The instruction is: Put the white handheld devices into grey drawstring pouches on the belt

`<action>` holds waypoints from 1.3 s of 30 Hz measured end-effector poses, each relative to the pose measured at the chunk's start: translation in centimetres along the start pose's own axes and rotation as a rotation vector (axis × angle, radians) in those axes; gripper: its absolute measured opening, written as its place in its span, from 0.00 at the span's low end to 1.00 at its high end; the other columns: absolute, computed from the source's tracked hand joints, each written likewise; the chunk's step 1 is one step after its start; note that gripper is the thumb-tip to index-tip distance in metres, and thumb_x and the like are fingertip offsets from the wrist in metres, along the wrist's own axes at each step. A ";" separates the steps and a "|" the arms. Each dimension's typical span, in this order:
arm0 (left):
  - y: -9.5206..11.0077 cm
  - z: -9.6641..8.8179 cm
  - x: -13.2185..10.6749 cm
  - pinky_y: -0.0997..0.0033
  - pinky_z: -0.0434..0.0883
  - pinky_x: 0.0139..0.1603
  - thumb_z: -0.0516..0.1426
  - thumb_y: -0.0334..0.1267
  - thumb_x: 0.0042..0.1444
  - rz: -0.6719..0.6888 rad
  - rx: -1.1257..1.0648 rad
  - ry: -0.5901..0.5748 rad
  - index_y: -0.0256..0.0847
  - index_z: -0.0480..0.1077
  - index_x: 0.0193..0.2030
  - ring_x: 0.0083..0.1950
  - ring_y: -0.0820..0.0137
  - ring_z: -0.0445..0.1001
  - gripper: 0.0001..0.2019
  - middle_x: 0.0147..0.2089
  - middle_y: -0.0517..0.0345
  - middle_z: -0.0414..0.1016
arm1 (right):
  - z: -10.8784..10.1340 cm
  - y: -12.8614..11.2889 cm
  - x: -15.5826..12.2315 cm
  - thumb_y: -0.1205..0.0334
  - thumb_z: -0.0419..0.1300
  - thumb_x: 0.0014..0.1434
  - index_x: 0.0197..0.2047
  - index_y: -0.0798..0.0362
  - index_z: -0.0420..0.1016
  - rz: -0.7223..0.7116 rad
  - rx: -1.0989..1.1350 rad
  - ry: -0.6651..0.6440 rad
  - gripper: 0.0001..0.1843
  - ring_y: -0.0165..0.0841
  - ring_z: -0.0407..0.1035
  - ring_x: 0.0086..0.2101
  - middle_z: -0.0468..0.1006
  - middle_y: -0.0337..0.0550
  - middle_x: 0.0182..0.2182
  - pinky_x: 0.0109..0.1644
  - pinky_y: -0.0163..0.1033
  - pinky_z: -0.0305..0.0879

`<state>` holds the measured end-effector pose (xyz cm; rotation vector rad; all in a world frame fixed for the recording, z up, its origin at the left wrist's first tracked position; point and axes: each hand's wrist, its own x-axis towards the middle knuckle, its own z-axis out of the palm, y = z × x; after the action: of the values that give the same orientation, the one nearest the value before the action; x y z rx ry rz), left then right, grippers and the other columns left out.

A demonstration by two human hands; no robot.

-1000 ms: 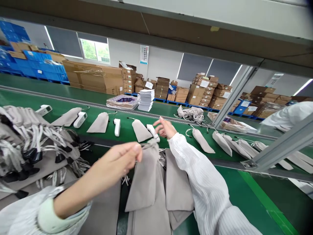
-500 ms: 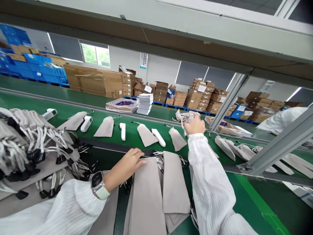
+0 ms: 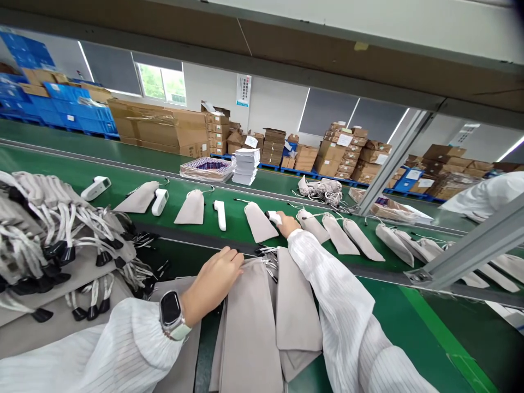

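Note:
My right hand reaches over the green belt and closes around a white handheld device with a black end; my fingers partly hide it. Just left of that device lies a flat grey drawstring bag. My left hand lies at the top left corner of a stack of grey drawstring bags, fingers loosely bent and not visibly gripping. Beside that stack sits a second folded pile of grey bags. Another white device stands out further left on the belt.
A heap of grey bags with white cords fills the left side. Several bags lie along the belt to the right. A metal post rises at right under an overhead shelf. Behind are a bag bundle and a paper stack.
My right hand has left the bag bundle at the back, coming nearer and left onto the white device. Items on the belt have shifted slightly right. My left hand stays at the stack.

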<state>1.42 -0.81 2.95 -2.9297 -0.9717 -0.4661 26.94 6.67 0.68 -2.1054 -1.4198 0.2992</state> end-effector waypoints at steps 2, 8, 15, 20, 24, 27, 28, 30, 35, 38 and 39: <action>-0.3 -0.7 0.2 0.68 0.60 0.38 0.48 0.33 0.56 0.032 -0.078 -0.058 0.38 0.62 0.30 0.37 0.67 0.60 0.06 0.32 0.57 0.63 | -0.6 0.6 0.3 0.70 0.56 0.45 0.46 0.52 0.63 0.054 0.118 0.047 0.22 0.43 0.64 0.42 0.70 0.49 0.37 0.46 0.49 0.55; -0.3 -4.3 0.5 0.75 0.59 0.35 0.47 0.40 0.57 0.025 -0.471 -0.113 0.42 0.61 0.31 0.35 0.72 0.61 0.07 0.31 0.63 0.62 | -4.6 -3.1 -0.1 0.64 0.50 0.52 0.57 0.43 0.38 -0.018 0.713 0.077 0.32 0.31 0.68 0.38 0.68 0.42 0.42 0.36 0.40 0.66; 0.1 -5.1 0.4 0.77 0.53 0.24 0.48 0.44 0.55 -0.133 -0.569 -0.004 0.40 0.58 0.28 0.25 0.76 0.57 0.11 0.25 0.66 0.60 | -6.7 -10.1 -7.0 0.64 0.61 0.43 0.53 0.34 0.41 -0.360 1.321 -0.357 0.40 0.31 0.70 0.29 0.70 0.32 0.31 0.30 0.40 0.68; -0.3 -5.2 0.5 0.77 0.57 0.27 0.48 0.42 0.55 -0.142 -0.599 0.250 0.40 0.59 0.31 0.30 0.75 0.59 0.08 0.33 0.61 0.57 | -5.4 -10.5 -8.0 0.54 0.57 0.48 0.43 0.44 0.57 -0.317 1.142 -0.650 0.19 0.26 0.67 0.25 0.68 0.33 0.29 0.25 0.33 0.67; -0.8 -5.5 0.6 0.77 0.59 0.27 0.49 0.41 0.55 -0.189 -0.604 0.362 0.40 0.61 0.31 0.31 0.75 0.59 0.07 0.34 0.60 0.54 | -3.9 -10.3 -8.3 0.42 0.48 0.50 0.35 0.52 0.64 -0.311 0.761 -1.033 0.22 0.23 0.65 0.23 0.68 0.39 0.30 0.17 0.25 0.58; -0.8 -5.7 0.6 0.77 0.59 0.27 0.48 0.42 0.55 -0.180 -0.639 0.321 0.40 0.61 0.30 0.33 0.74 0.60 0.08 0.34 0.60 0.54 | -3.0 -10.4 -8.8 0.38 0.45 0.49 0.34 0.53 0.63 -0.278 0.651 -1.085 0.25 0.18 0.54 0.13 0.65 0.34 0.21 0.11 0.23 0.43; -0.8 -5.8 0.6 0.77 0.59 0.27 0.48 0.42 0.56 -0.178 -0.645 0.314 0.40 0.61 0.29 0.34 0.74 0.60 0.09 0.34 0.60 0.54 | -2.8 -10.5 -8.9 0.38 0.45 0.49 0.32 0.54 0.63 -0.268 0.659 -1.076 0.26 0.17 0.49 0.12 0.62 0.32 0.18 0.10 0.24 0.40; -0.6 -6.1 0.6 0.77 0.60 0.28 0.48 0.42 0.55 -0.182 -0.652 0.301 0.40 0.61 0.29 0.36 0.73 0.61 0.10 0.35 0.60 0.54 | -2.6 -10.7 -9.0 0.37 0.43 0.49 0.28 0.56 0.63 -0.268 0.671 -1.072 0.28 0.18 0.47 0.11 0.60 0.31 0.15 0.11 0.26 0.41; -0.6 -7.1 0.4 0.77 0.61 0.28 0.48 0.43 0.55 -0.222 -0.671 0.278 0.39 0.62 0.26 0.35 0.74 0.61 0.12 0.35 0.59 0.54 | -2.2 -10.8 -8.9 0.36 0.38 0.50 0.30 0.58 0.68 -0.279 0.738 -1.101 0.34 0.26 0.65 0.28 0.70 0.43 0.27 0.33 0.34 0.62; -1.0 -7.3 0.3 0.77 0.61 0.28 0.48 0.44 0.55 -0.243 -0.624 0.328 0.40 0.63 0.28 0.34 0.74 0.61 0.11 0.36 0.60 0.54 | -1.8 -11.0 -9.6 0.35 0.34 0.50 0.36 0.55 0.67 -0.223 0.873 -1.194 0.35 0.28 0.65 0.30 0.69 0.42 0.27 0.36 0.36 0.61; -1.1 -7.3 0.3 0.77 0.61 0.29 0.48 0.44 0.55 -0.251 -0.605 0.351 0.41 0.63 0.28 0.34 0.74 0.61 0.11 0.36 0.60 0.54 | -1.7 -11.2 -10.0 0.35 0.33 0.51 0.37 0.54 0.66 -0.198 0.914 -1.196 0.35 0.27 0.64 0.28 0.68 0.41 0.26 0.35 0.36 0.61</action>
<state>-0.99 -0.56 9.94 -3.0217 -1.3343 -1.4605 14.97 0.07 7.21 -0.9332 -1.5360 1.9076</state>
